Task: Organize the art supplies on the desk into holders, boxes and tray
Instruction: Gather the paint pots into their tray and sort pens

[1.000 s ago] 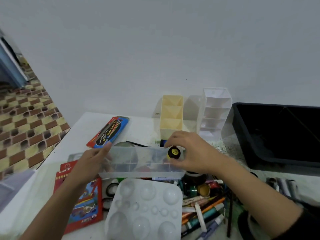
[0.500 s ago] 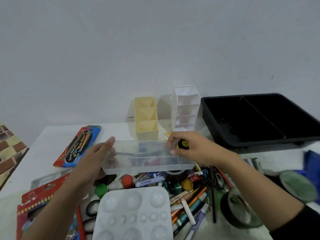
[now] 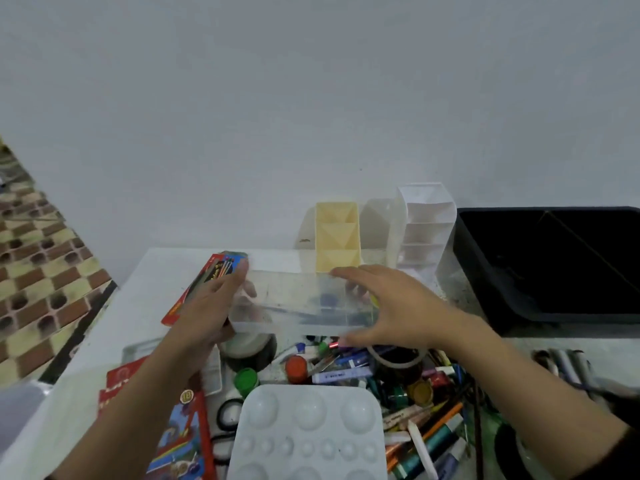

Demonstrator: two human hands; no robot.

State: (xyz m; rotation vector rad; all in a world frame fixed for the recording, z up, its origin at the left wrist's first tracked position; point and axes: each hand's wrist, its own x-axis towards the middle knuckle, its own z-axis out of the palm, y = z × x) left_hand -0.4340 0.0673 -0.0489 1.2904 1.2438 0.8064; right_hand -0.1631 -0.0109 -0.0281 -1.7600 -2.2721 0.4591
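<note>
The box (image 3: pixel 301 306) hangs above the desk between your hands, at 6 o'clock from the yellow holder (image 3: pixel 337 237). A second ago your right hand (image 3: pixel 391 306) pinched a yellow-capped pot at the box's right end. Now the pot is out of your fingers and that hand spans the end, thumb at the near edge, fingers over the far one. Your left hand (image 3: pixel 207 317) clasps the other end. The pot is probably in the end cell, so one supply is filed, and the pile (image 3: pixel 426 420) at 5 o'clock still waits. Only a yellow smear (image 3: pixel 374 300) shows by your right palm. Blur and clear plastic hide the cells' contents. The tray (image 3: pixel 554 265) at 3 o'clock runs off frame.
</note>
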